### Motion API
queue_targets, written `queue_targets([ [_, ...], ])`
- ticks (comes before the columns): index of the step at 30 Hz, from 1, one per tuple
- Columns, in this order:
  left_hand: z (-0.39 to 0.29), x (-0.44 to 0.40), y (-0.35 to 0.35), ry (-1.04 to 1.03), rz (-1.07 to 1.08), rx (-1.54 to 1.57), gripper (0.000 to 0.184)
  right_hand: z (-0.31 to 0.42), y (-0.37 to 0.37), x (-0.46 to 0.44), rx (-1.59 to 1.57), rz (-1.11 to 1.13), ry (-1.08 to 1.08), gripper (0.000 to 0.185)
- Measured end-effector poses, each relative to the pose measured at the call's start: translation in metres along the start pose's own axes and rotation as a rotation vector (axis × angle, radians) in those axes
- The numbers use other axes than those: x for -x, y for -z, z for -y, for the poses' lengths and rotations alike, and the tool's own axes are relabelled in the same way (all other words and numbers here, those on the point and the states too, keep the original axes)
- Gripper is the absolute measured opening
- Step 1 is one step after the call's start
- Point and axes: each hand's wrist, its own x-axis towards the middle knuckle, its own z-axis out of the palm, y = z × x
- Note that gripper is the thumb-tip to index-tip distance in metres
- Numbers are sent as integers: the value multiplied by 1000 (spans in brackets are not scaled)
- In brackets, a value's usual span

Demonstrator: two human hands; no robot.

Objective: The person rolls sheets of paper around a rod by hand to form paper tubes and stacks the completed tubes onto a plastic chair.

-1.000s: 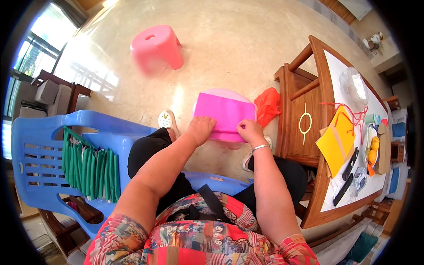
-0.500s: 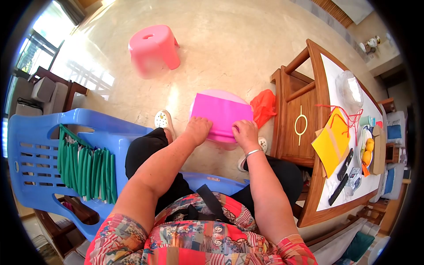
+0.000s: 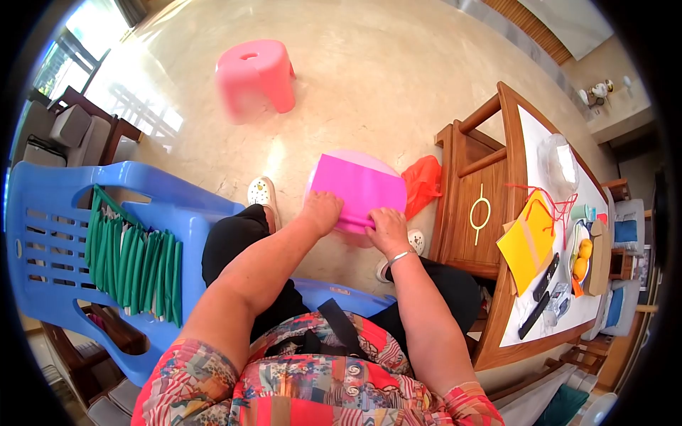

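Observation:
A bright magenta sheet (image 3: pixel 362 186) lies on a round pink stool (image 3: pixel 383 164) between my knees, its near edge folded into a narrow strip. My left hand (image 3: pixel 323 211) rests on the sheet's near left part, fingers together and pressing down. At the near right edge, my right hand (image 3: pixel 388 230) has its fingers on the folded strip, with the thumb tucked at the edge. The undersides of both hands are hidden.
A blue plastic chair (image 3: pixel 142 181) holding folded green pieces (image 3: pixel 145 273) stands left. Ahead is a pink stool (image 3: pixel 256 67). A red bag (image 3: pixel 423 186) lies beside a wooden table (image 3: pixel 506 284) bearing a yellow sheet (image 3: pixel 529 245), remotes and fruit.
My right hand has moved left and nearer to me along the sheet's folded near edge. My left hand stays at about the same place. The view has shifted slightly.

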Motion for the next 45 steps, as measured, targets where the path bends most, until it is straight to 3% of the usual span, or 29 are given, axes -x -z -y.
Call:
queue_targets([
  [4,1,-3,-4,-11,-15,1,22,3,4,1,18,58,-17,24],
  [7,0,-4,9,-5,113,-19,22,1,1,-1,23,92,-44,25],
  [13,0,-5,7,62,9,-6,20,-1,0,-4,71,113,-43,28],
  [25,13,-21,14,114,190,61,24,-2,16,-10,9,207,-135,29],
  [45,18,-19,21,96,-27,90,26,-7,4,-17,38,22,-139,35],
])
